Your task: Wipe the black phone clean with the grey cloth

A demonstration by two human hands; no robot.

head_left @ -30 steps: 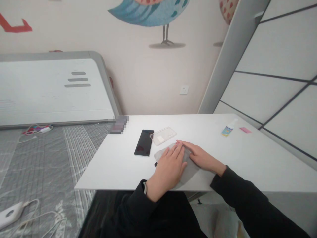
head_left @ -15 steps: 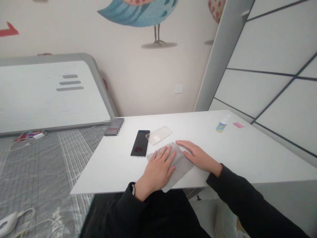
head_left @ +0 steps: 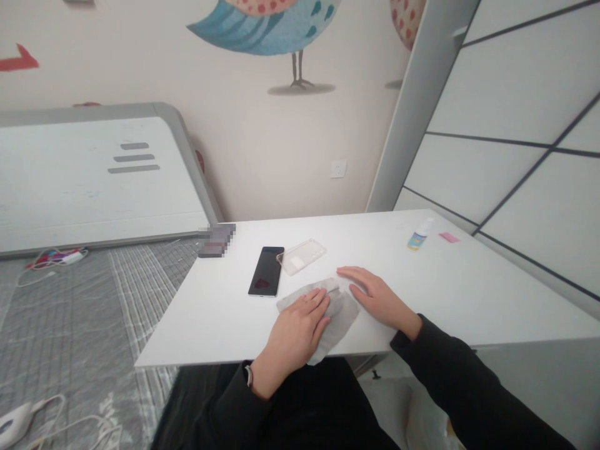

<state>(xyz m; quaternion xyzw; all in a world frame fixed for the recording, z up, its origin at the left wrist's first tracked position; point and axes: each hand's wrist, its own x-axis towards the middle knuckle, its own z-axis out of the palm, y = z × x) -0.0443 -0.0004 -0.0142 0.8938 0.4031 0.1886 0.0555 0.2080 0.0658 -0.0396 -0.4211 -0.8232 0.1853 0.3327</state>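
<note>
A thin grey cloth [head_left: 344, 315] lies crumpled near the table's front edge, one corner hanging over it. My left hand [head_left: 297, 328] presses on its middle, fingers drawn together and bunching the fabric; the fingertips are partly hidden in the folds. Just right of the cloth, my right hand [head_left: 372, 297] rests on the table, open, with thumb and fingers apart and nothing held. Beyond the left hand lies a black smartphone [head_left: 266, 272], screen up. A clear phone case [head_left: 302, 256] touches or overlaps the phone's right edge.
On the white table [head_left: 201, 331], a small spray bottle [head_left: 418, 237] with a blue and yellow label stands at the back right, beside a pink piece [head_left: 450, 237]. A pixelated dark item [head_left: 216, 242] sits at the back left corner. White cabinet panels [head_left: 525, 187] flank the right.
My left hand's fingers have closed together from a spread pose and slid slightly toward me, wrinkling the cloth. My right hand has come off the cloth's edge and stays beside it.
</note>
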